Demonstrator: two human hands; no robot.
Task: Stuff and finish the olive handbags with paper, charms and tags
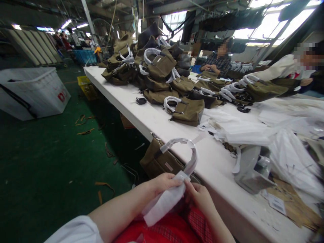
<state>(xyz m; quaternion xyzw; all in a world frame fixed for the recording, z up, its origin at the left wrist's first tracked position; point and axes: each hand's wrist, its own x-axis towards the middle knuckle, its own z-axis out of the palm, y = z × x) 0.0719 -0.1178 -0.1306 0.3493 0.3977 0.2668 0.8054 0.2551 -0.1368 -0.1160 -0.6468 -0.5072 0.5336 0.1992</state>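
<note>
An olive bag (162, 160) leans against the table's near edge, its looped handle (193, 158) covered in clear and white wrapping. A strip of white wrapping (164, 204) hangs from the handle's lower end over a red checked garment. My left hand (165, 182) pinches this wrapping where it meets the handle, thumb on top. Close beside it on the right, my right hand (198, 195) has its thumb and forefinger pressed together on the edge of the same wrapping.
Olive bags with wrapped handles are heaped on the white table (149, 118). A grey holder (253, 172) and white sheets (291, 152) lie at right. Two people work across the table. A white bin (37, 91) and a yellow crate (87, 87) stand on the green floor.
</note>
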